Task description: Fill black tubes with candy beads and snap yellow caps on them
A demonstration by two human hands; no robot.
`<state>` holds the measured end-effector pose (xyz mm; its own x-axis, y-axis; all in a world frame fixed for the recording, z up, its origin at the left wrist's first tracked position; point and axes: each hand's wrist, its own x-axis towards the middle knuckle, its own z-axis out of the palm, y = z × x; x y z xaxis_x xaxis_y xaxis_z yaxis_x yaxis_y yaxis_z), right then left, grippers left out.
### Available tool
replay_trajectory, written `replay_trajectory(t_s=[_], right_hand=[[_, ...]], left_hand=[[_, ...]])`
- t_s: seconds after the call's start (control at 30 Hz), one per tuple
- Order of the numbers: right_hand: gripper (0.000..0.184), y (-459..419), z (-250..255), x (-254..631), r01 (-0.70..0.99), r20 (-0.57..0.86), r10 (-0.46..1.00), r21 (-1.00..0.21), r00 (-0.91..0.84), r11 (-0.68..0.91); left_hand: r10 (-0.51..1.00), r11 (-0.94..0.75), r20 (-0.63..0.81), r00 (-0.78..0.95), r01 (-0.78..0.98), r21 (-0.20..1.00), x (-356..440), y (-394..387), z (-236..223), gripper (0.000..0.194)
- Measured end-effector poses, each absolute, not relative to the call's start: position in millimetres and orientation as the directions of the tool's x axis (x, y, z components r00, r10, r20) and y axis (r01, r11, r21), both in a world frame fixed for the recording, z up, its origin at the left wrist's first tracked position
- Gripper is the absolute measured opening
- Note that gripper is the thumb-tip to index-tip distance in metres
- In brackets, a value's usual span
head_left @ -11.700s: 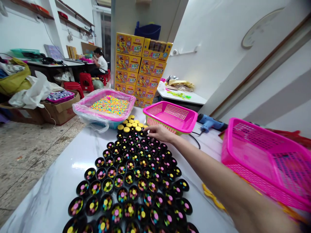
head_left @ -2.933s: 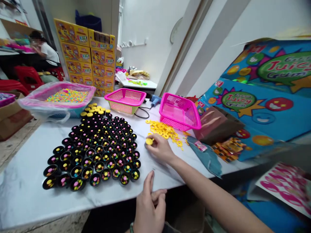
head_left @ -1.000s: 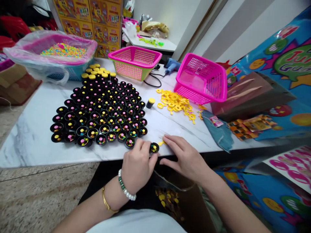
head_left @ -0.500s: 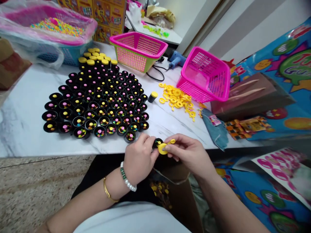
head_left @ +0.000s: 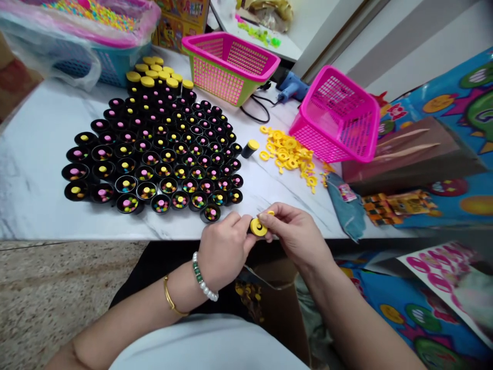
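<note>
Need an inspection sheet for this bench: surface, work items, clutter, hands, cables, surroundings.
Surface: white marbled tabletop.
Work items: open black cups with colourful pellets, grouped; yellow-capped cups behind, one apart at right; loose yellow ring pieces.
Clutter: pink basket, blue cloth, packets.
Hands: left hand grips a black cup, right hand holds a yellow lid over it.
Cables: black cable beside blue tool.
Surroundings: printed cartons behind, blue printed packaging right.

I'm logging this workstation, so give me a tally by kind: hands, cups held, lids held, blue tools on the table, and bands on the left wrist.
Hands: 2, left hand and right hand
Cups held: 1, black cup
Lids held: 1, yellow lid
Blue tools: 1, corded tool
Left-wrist bands: 2, beaded bracelet and gold bangle
Total: 7
</note>
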<state>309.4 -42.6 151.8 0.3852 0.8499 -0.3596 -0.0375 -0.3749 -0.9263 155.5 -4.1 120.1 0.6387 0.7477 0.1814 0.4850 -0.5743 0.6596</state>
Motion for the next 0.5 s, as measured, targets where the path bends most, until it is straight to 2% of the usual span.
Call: replay_trajectory(t_s=[0.33,0.5], right_hand=[[0.044,-40,151,309,-0.118,-0.446,0.850,-0.895,0.281,-0.431],[0.044,-37,162,308,0.026,-0.405,0.867,-0.902,0.290,-0.430]], left_hand=[[0.738,-0.571,0.111,0.666,0.527,0.630,155,-4,121,0.013],[0.740,-0.578,0.116,0.663,0.537,0.615,155,-5,122,0.012]])
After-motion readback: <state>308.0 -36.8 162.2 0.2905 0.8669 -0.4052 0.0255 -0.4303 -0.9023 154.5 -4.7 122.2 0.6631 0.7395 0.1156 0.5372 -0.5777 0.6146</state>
